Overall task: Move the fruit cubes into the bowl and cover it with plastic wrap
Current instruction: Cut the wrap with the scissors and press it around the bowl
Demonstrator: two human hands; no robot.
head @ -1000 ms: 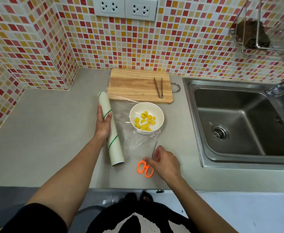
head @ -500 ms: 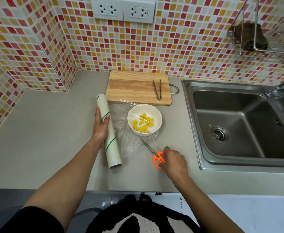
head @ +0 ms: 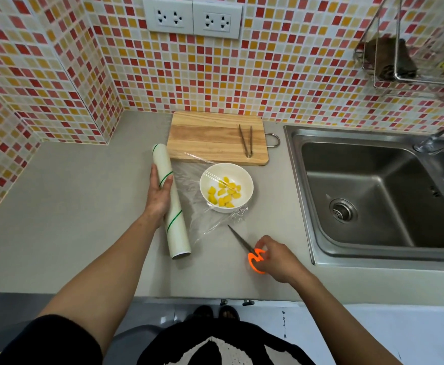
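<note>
Even, bright light left only soft shadows, glare sheened the sink (head: 373, 180), and wide-angle distortion bowed the edges.

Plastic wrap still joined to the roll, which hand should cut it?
Right. The right hand already grips the orange scissors, blades pointing toward the plastic wrap beside the bowl. The left hand is busy holding the roll.
</note>
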